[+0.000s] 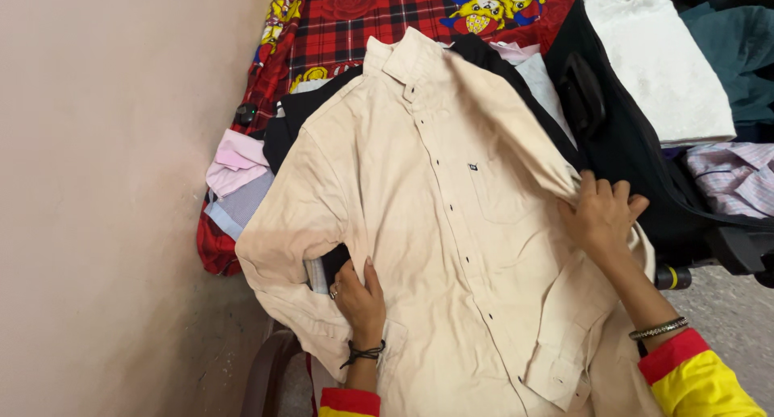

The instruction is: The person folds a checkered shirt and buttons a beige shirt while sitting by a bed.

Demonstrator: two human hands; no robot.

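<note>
Red checked bedspread (355, 14) under a clothes pile. Left hand (360, 298) flat, open on cream shirt (435, 224). Right hand (601, 215) pinches its shoulder.

Cream button-up shirt (435, 224), front side up and buttoned with dark buttons, collar at the far end, spread flat under the fingers, one sleeve folded in.

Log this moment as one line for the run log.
left hand: flat on cream shirt | right hand: gripping shirt's edge | black suitcase alongside
</note>
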